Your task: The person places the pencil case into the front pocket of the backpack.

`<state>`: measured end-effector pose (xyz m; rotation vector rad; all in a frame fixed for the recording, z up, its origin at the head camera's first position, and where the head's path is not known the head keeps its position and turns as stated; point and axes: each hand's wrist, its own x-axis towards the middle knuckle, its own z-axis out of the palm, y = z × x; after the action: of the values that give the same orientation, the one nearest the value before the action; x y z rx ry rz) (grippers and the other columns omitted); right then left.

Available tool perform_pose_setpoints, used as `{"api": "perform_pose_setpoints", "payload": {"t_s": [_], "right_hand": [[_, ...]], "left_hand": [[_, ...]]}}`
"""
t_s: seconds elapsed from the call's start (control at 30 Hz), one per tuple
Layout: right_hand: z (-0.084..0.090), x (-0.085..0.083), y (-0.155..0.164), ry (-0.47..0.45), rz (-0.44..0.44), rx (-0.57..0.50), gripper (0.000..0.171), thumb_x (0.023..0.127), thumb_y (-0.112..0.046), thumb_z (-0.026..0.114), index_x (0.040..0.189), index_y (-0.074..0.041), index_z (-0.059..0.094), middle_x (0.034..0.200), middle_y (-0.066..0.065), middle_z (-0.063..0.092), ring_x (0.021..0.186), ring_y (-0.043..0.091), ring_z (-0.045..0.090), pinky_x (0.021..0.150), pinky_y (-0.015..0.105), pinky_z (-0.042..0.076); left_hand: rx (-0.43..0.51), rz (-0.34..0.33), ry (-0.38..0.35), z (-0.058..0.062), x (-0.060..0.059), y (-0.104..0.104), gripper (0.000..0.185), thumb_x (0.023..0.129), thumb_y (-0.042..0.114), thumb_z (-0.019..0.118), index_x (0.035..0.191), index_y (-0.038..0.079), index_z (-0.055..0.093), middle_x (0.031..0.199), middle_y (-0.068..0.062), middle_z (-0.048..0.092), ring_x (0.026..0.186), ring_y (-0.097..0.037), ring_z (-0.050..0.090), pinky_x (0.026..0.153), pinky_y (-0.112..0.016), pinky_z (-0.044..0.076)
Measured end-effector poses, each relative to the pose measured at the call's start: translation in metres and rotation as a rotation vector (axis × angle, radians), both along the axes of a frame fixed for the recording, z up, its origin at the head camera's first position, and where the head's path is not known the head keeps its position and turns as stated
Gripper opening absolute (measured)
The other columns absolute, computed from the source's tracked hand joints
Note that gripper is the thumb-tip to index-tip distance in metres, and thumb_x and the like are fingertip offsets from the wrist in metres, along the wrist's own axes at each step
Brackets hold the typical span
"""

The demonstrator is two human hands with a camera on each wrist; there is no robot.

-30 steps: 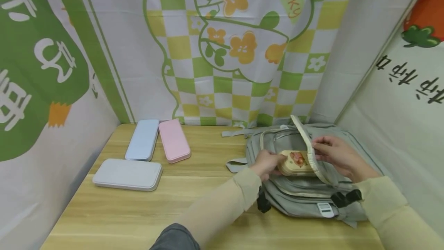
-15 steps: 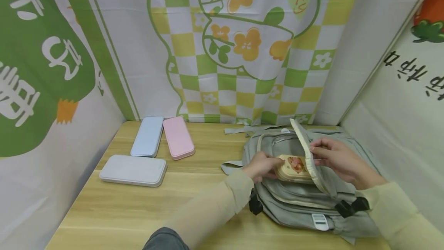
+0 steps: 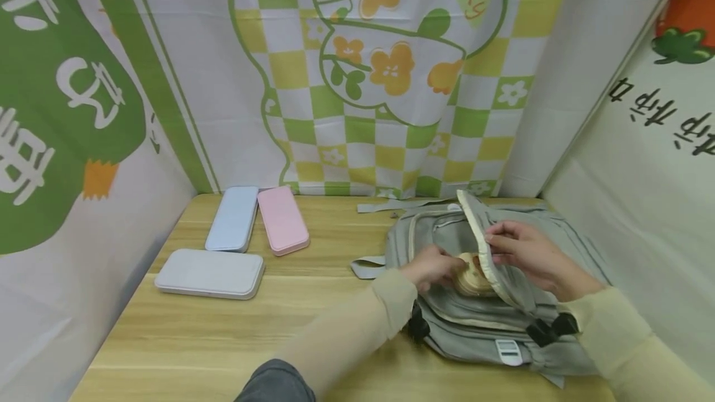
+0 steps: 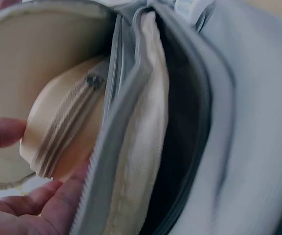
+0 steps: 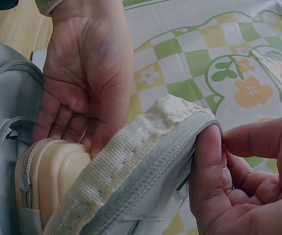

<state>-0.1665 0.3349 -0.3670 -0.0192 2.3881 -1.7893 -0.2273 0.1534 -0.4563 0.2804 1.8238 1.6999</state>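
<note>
A grey backpack (image 3: 558,241) lies on the table at the right, its front pocket unzipped. Inside that pocket sits a cream zippered pencil case (image 3: 472,276), partly covered by the pocket flap (image 3: 479,237). My left hand (image 3: 432,267) grips the case by its near end, thumb on one side and fingers on the other, as the left wrist view shows. The case's zipper pull (image 4: 94,81) points into the pocket. My right hand (image 3: 530,253) pinches the zippered edge of the flap between thumb and fingers and holds it raised.
Three slim cases lie at the table's left: a light blue case (image 3: 232,219), a pink case (image 3: 283,221) and a white case (image 3: 210,273). Backpack straps (image 3: 370,267) trail on the wooden table (image 3: 313,309). Printed curtains (image 3: 363,141) enclose the back and sides.
My left hand has pushed the pencil case rightward, deeper into the pocket, so less of its printed top shows. My right hand still holds the flap up.
</note>
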Motion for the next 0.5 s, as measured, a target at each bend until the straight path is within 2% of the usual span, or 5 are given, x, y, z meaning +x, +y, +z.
{"api": "perform_pose_setpoints", "payload": {"t_s": [0.27, 0.4, 0.5], "right_hand": [[0.003, -0.003, -0.007, -0.018, 0.028, 0.012, 0.015, 0.109, -0.003, 0.047, 0.116, 0.009, 0.052, 0.102, 0.004, 0.057, 0.084, 0.01, 0.06, 0.074, 0.026, 0.057], [0.002, -0.005, -0.009, -0.023, 0.024, 0.021, 0.017, 0.109, -0.003, 0.047, 0.117, 0.011, 0.051, 0.102, 0.004, 0.057, 0.085, 0.01, 0.059, 0.074, 0.026, 0.057], [-0.001, -0.003, -0.008, -0.036, 0.004, 0.035, 0.018, 0.109, -0.004, 0.047, 0.119, 0.011, 0.05, 0.103, 0.004, 0.057, 0.084, 0.011, 0.059, 0.073, 0.026, 0.057]], "left_hand": [[-0.018, -0.031, -0.042, -0.001, -0.013, -0.01, 0.017, 0.093, 0.012, 0.071, 0.1, -0.003, 0.068, 0.087, -0.01, 0.069, 0.079, -0.026, 0.074, 0.076, -0.036, 0.063], [-0.06, -0.047, -0.028, 0.002, -0.012, -0.004, 0.02, 0.095, 0.016, 0.072, 0.098, -0.004, 0.07, 0.088, -0.009, 0.068, 0.085, -0.029, 0.075, 0.086, -0.04, 0.06], [-0.086, -0.05, -0.021, 0.001, -0.01, 0.001, 0.019, 0.096, 0.016, 0.072, 0.094, -0.003, 0.07, 0.084, -0.006, 0.066, 0.08, -0.026, 0.074, 0.088, -0.042, 0.06]]}}
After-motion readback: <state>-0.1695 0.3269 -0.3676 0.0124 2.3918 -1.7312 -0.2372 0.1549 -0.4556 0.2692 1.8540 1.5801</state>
